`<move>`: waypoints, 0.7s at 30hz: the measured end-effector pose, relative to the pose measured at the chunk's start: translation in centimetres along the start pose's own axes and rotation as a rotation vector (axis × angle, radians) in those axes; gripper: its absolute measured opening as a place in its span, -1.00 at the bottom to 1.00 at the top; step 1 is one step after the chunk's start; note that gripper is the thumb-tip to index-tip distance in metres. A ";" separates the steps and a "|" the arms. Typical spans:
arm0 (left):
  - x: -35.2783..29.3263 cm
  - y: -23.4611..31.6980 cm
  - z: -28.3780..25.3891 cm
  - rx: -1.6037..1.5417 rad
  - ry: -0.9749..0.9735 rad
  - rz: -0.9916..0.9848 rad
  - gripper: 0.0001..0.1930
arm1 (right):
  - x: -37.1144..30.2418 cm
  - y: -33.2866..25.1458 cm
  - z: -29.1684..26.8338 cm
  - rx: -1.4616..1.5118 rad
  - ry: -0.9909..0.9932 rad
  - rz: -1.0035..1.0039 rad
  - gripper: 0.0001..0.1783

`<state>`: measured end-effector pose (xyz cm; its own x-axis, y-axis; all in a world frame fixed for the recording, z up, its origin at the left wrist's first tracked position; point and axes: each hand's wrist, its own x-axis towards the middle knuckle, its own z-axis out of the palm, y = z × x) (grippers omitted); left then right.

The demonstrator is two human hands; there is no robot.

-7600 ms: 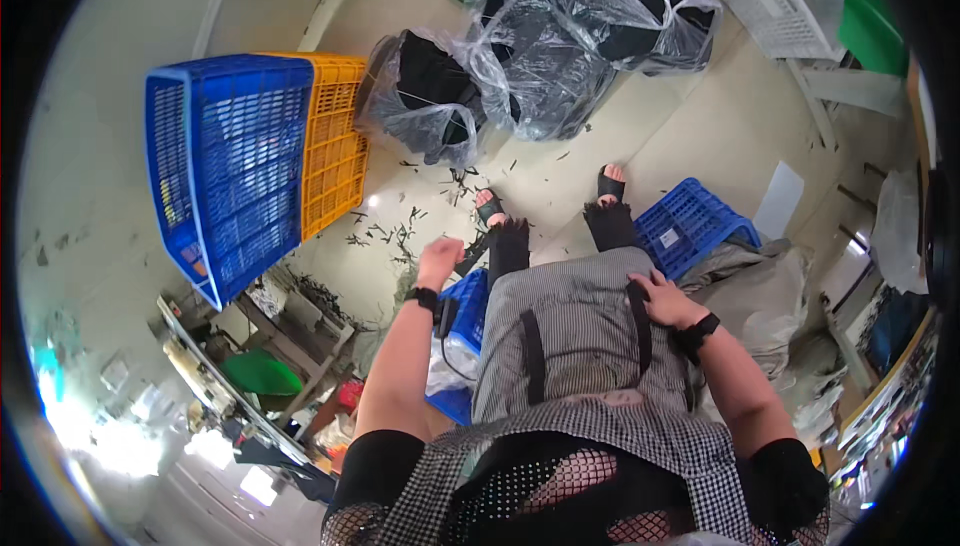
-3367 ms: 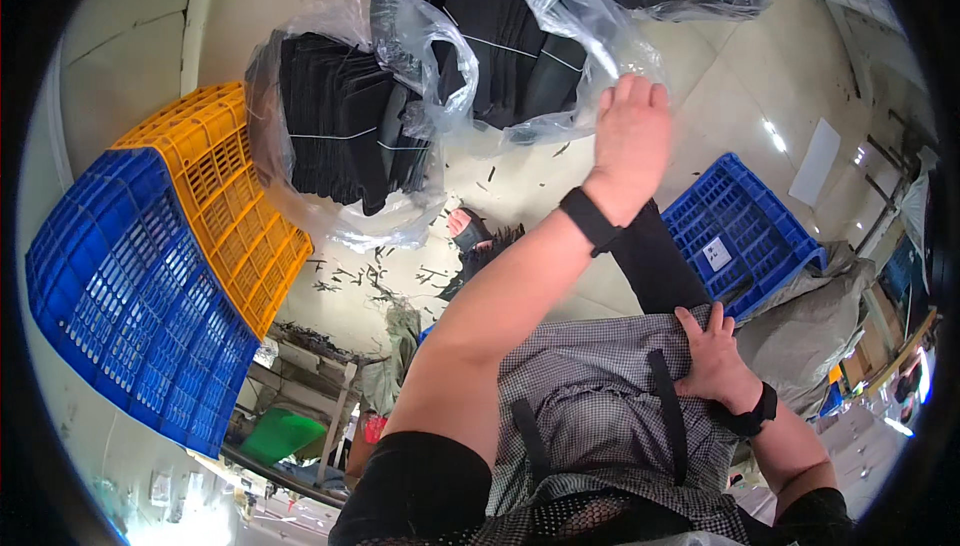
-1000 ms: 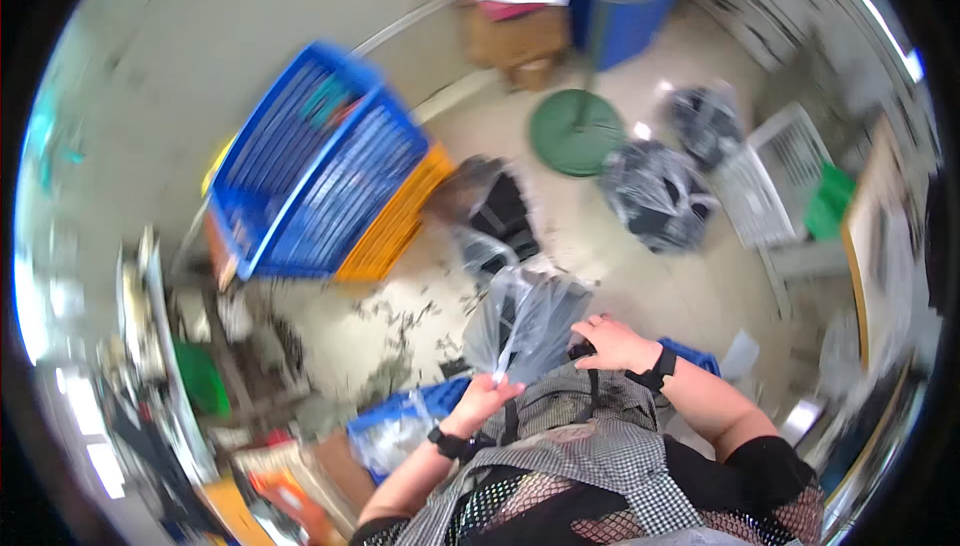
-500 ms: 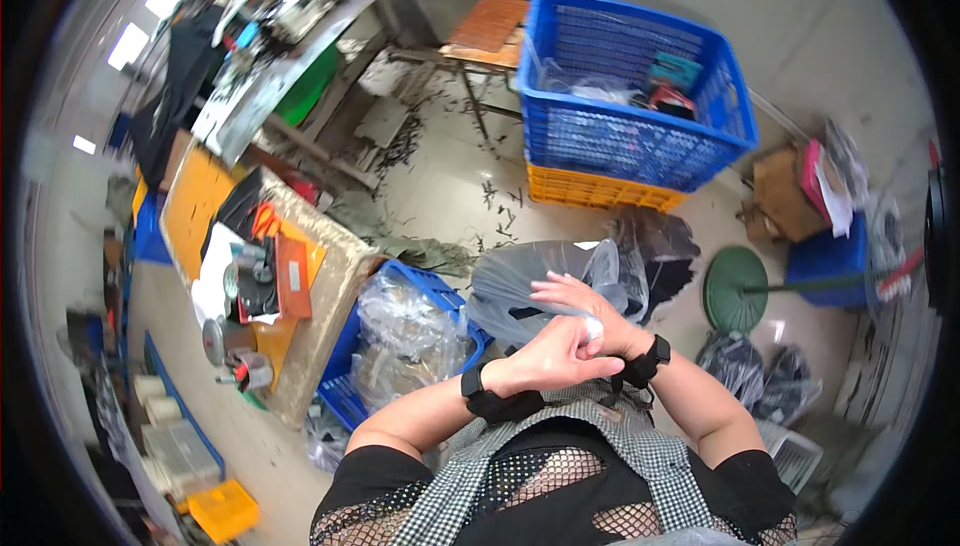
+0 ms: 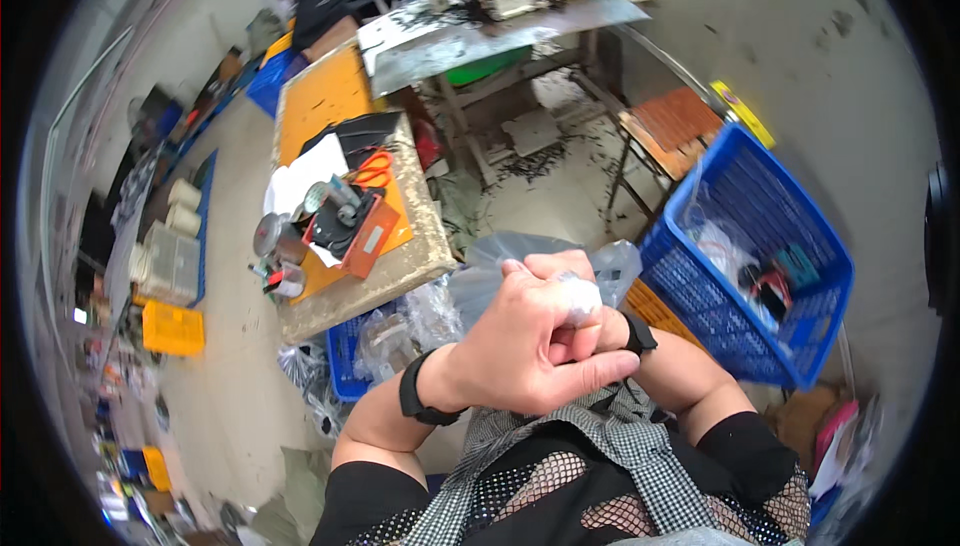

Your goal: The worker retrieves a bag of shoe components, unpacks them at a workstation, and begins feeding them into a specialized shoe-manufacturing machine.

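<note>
My left hand (image 5: pixel 520 346), with a black band at its wrist, is raised close in front of my chest and closed around the bunched top of a clear plastic bag (image 5: pixel 495 266). A twist of plastic shows between its fingers. My right hand (image 5: pixel 603 330), also with a black wristband, lies mostly hidden behind the left. It is pressed against the left hand and grips the same bag. The bag's body hangs behind the hands, and what it holds is hidden.
A blue crate (image 5: pixel 800 336) with small items stands to the right on an orange crate (image 5: pixel 655 311). To the left is a low bench (image 5: pixel 400 271) carrying tape rolls, paper and orange scissors (image 5: pixel 375 168). Beyond are a sewing table (image 5: pixel 480 41), a wooden stool (image 5: pixel 680 116), and a blue crate of bags (image 5: pixel 345 356).
The view has swung from the floor crates and dark bags round to the bench and sewing table. My hands have come together and risen closer, bunching the clear bag.
</note>
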<state>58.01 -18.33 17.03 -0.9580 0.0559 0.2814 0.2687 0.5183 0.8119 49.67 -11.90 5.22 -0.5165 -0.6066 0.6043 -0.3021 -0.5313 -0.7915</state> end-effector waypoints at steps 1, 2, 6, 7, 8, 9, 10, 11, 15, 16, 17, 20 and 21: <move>0.1 0.6 -0.9 0.024 0.050 -0.018 -0.61 | 2.8 -1.6 0.5 -0.139 -0.007 -0.089 -0.54; 0.4 1.0 -1.5 0.013 0.104 0.018 -0.62 | 4.7 -2.0 0.4 -0.231 -0.057 -0.097 -0.52; 1.4 0.2 -3.6 0.067 0.275 0.180 -0.76 | 10.7 -2.2 -0.8 -0.320 -0.268 -0.189 -0.51; 1.5 -0.4 -4.4 0.101 0.310 0.248 -0.79 | 12.2 -2.1 -1.0 -0.279 -0.323 -0.182 -0.50; 1.1 -1.0 -5.3 0.103 0.257 0.227 -0.69 | 14.0 -2.8 -1.5 -0.267 -0.428 -0.198 -0.51; 0.9 -2.0 -6.3 0.115 0.286 0.228 -0.69 | 14.6 -1.7 -1.6 -0.444 -0.400 -0.372 -0.59; 1.6 -3.8 -7.3 0.085 0.350 0.300 -0.66 | 15.5 -1.4 -2.7 -0.497 -0.385 -0.357 -0.64; 1.5 -5.8 -8.2 0.066 0.438 0.339 -0.62 | 16.4 -0.8 -3.2 -0.515 -0.395 -0.334 -0.69; -1.6 -18.4 -9.6 -0.458 0.803 -0.468 -0.52 | 20.3 -0.2 -4.9 -0.727 -0.424 0.042 -0.57; -3.3 -22.9 -8.4 -0.482 0.831 -0.633 -0.47 | 21.0 0.1 -5.2 -0.770 -0.383 0.027 -0.57; -3.8 -25.2 -7.7 -0.492 0.834 -0.638 -0.47 | 21.7 0.6 -5.6 -0.821 -0.328 0.016 -0.57; -3.1 -28.7 -7.9 -0.573 0.724 -0.831 -0.39 | 26.2 3.9 -6.7 -0.623 -0.127 0.043 -0.65; -2.4 -29.3 -8.2 -0.844 0.772 -1.013 -0.39 | 27.5 4.9 -7.0 -0.542 -0.053 0.041 -0.65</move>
<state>53.22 -40.66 -3.21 -0.5554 -0.5945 -0.5815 -0.2138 -0.5737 0.7907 28.37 -26.98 17.33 -0.4996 -0.6570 0.5645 -0.6592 -0.1344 -0.7398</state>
